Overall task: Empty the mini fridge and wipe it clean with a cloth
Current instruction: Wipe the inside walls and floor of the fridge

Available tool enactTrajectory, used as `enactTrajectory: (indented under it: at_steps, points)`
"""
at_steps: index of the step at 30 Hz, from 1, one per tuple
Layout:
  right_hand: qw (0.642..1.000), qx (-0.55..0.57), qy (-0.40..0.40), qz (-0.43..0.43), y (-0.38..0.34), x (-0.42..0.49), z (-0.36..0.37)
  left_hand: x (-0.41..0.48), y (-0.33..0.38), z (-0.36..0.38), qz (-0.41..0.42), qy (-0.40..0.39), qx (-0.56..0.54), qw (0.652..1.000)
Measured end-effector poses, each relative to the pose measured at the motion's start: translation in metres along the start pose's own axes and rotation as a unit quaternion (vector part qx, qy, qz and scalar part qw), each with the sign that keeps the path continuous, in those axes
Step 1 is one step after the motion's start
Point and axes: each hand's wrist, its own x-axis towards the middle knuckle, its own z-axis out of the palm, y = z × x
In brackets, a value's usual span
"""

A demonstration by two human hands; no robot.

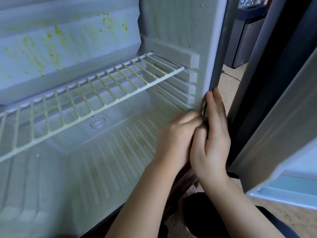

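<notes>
The mini fridge (173, 28) stands open with nothing stored inside. Yellow-green smears cover its back wall (56, 47) and the white wire shelf (96, 93). Both hands are at the right front edge (216, 54) of the cabinet. My right hand (214, 140) lies along that edge, fingers straight up the outer side and thumb tucked on the inner side, clamping it. My left hand (176, 140) is blurred; its curled fingers pinch a thin dark strip (204, 107) that runs down the edge between the two hands. No cloth is in view.
The fridge door (281, 117) hangs open at the right, close beside my right arm. A ribbed floor (103, 169) with a round drain cap (97, 122) lies under the shelf. A steel cabinet (243, 36) stands on the tan floor behind.
</notes>
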Motion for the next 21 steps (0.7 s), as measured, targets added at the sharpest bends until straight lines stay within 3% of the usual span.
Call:
enactTrajectory:
  at_steps: [6, 11, 13, 18, 21]
  points:
    - [1.0, 0.005, -0.017, 0.003, 0.002, 0.0, -0.002, -0.001, -0.007, 0.002, -0.035, 0.035, -0.074, 0.996]
    - [1.0, -0.001, -0.021, -0.004, 0.004, 0.0, -0.004, 0.014, -0.026, -0.012, -0.15, 0.182, -0.09, 0.968]
    - [1.0, -0.001, -0.019, -0.003, 0.003, 0.0, -0.004, 0.02, -0.027, -0.01, -0.152, 0.209, -0.104, 0.96]
    - [1.0, 0.001, -0.026, -0.007, 0.003, 0.0, -0.003, 0.014, -0.021, 0.008, -0.09, 0.191, -0.083, 0.974]
    - [1.0, -0.004, -0.023, -0.003, 0.002, 0.0, -0.003, -0.002, -0.032, 0.018, -0.13, 0.144, -0.096, 0.976]
